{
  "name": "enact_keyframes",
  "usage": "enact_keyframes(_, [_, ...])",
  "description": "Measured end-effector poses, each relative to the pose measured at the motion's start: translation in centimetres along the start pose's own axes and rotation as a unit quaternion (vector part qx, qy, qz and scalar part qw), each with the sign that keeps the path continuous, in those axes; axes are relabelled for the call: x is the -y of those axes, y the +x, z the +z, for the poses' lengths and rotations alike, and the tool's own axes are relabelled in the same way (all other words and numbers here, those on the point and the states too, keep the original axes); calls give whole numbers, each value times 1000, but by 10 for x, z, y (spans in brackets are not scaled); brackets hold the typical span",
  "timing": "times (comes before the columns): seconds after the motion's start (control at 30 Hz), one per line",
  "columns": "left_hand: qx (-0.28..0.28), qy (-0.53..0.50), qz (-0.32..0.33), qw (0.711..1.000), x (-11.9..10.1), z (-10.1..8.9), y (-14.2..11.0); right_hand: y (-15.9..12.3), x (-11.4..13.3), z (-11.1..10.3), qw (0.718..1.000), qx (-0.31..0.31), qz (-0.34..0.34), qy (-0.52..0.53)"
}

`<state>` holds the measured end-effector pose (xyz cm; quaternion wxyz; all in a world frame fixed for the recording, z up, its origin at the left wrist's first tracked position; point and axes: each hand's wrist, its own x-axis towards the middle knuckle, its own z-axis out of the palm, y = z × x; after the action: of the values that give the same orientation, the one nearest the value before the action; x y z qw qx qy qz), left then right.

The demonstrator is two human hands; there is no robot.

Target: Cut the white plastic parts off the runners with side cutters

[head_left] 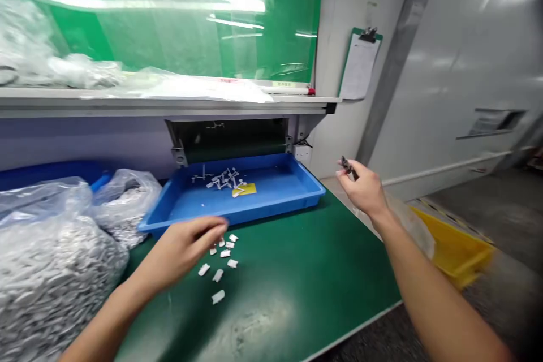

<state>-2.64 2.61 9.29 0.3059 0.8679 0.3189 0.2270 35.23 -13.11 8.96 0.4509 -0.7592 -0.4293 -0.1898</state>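
Observation:
My left hand (182,251) hovers over the green table, slightly blurred, with fingers curled and the thumb close to the fingertips. Whether something small is between them is hidden. Just beside and below it lie several small white plastic pieces (218,296), scattered on the table top. Off to the right, beyond the table's edge, my right hand (363,188) is closed around dark nippers (348,168), their short tip pointing up and away. A blue tray (271,206) behind the pieces holds thin white plastic sprues (227,179) and a yellow label.
Clear bags of white parts (55,271) crowd the left side. A shelf (190,106) overhangs the tray, carrying plastic bags. At the lower right stands a yellow bin (453,246) beside the green table (305,277). A clipboard (360,68) hangs on the wall.

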Motion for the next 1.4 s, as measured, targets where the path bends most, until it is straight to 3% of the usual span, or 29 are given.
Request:
enact_keyframes(0.03, [-16, 41, 7, 999, -2, -1, 29, -1, 15, 17, 998, 12, -43, 48])
enact_keyframes(0.1, [-64, 93, -44, 993, 4, 0, 87, -5, 45, 53, 983, 46, -122, 130])
enact_keyframes(0.23, [-76, 150, -105, 980, 41, 17, 176, -29, 77, 116, 950, 107, -208, 206])
enact_keyframes(0.33, [-55, 171, -105, 978, 63, 34, 211, -51, 71, 142, 930, 155, -259, 210])
enact_keyframes(0.43, [-50, 174, -75, 981, 67, 43, 222, -64, 62, 148, 916, 187, -279, 217])
enact_keyframes(0.5, [-62, 169, -49, 982, 60, 44, 216, -64, 61, 146, 924, 169, -230, 253])
enact_keyframes(0.6, [-113, 135, 8, 984, 37, 45, 184, -55, 65, 142, 934, 140, -80, 318])
enact_keyframes(0.67, [-159, 94, 56, 981, 20, 48, 154, -51, 69, 139, 922, 154, 8, 355])
enact_keyframes(0.77, [-174, 51, 95, 979, -2, 58, 110, -53, 77, 137, 889, 194, 63, 409])
enact_keyframes(0.93, [-158, 35, 92, 983, -13, 72, 68, -68, 92, 135, 860, 210, 99, 454])
enact_keyframes(1.13, [-23, 44, 25, 998, -5, 79, 40, -81, 102, 129, 859, 217, 85, 455])
enact_keyframes(1.4, [-26, -21, -9, 999, 9, 75, 17, -94, 107, 122, 877, 272, -8, 396])
